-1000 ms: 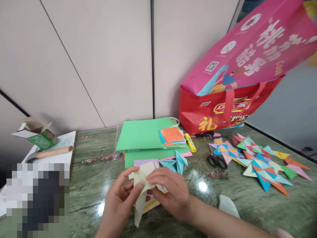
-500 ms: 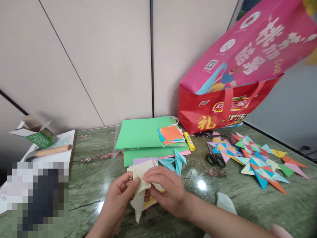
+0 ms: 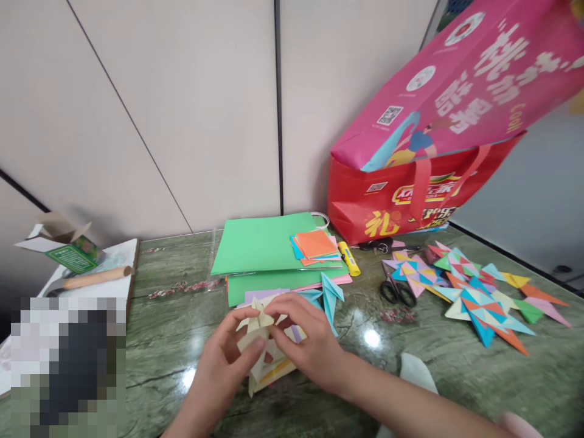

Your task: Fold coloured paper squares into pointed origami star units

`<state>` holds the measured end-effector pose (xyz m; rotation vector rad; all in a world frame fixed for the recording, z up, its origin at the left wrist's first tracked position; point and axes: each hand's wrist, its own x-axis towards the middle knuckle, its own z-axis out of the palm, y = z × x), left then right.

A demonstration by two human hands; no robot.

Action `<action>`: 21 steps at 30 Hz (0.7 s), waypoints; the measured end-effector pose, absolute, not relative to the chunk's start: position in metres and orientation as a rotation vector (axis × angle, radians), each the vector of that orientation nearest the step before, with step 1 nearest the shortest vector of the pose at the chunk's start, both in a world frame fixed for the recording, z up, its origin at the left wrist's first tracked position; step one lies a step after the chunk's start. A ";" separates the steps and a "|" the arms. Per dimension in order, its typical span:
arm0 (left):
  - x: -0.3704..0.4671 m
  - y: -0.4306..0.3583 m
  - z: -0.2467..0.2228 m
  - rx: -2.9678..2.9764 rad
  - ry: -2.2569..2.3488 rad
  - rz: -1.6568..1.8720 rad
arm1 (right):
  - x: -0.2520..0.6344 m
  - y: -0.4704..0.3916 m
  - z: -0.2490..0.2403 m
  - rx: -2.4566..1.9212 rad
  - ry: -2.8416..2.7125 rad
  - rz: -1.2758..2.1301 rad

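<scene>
Between my two hands is a cream sheet of origami paper (image 3: 257, 348), creased and partly folded. My left hand (image 3: 232, 350) pinches its left side, thumb in front and fingers behind. My right hand (image 3: 303, 334) grips the upper right part between thumb and fingertips. Some of the folds are hidden behind my fingers. Just beyond the hands lie purple paper squares (image 3: 264, 296) and folded blue paper pieces (image 3: 332, 298). Beneath the cream paper a yellow edge of paper (image 3: 279, 370) shows.
Green paper sheets (image 3: 255, 243) carry small orange squares (image 3: 317, 244). A glue stick (image 3: 349, 260), black scissors (image 3: 398, 292) and several folded paper stars (image 3: 486, 310) lie to the right. Red and pink bags (image 3: 353, 213) stand behind. At left, a board holds a wooden-handled tool (image 3: 98, 278) and a box (image 3: 75, 255).
The cream paper's top has been bent and opened into upright folds, and its lower tail sits higher. My left fingers have moved up around it, and my right hand has shifted slightly.
</scene>
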<state>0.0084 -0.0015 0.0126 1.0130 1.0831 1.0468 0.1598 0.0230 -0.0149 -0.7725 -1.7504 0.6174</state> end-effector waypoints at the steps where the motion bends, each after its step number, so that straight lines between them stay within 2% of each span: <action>1: 0.008 -0.001 0.013 0.977 1.104 1.040 | 0.160 0.023 -0.014 -0.769 -1.768 0.647; 8: 0.005 0.001 0.023 0.802 1.012 0.840 | 0.165 0.029 -0.007 -0.678 -1.865 0.427; 14: 0.003 0.000 0.022 0.774 0.959 0.823 | 0.166 0.030 -0.009 -0.554 -1.913 0.442; 17: 0.002 0.002 0.021 0.797 1.068 0.908 | 0.165 0.030 -0.012 -0.575 -1.892 0.450; 21: -0.007 0.006 0.017 1.036 1.328 1.289 | 0.164 0.032 -0.015 -0.644 -1.813 0.433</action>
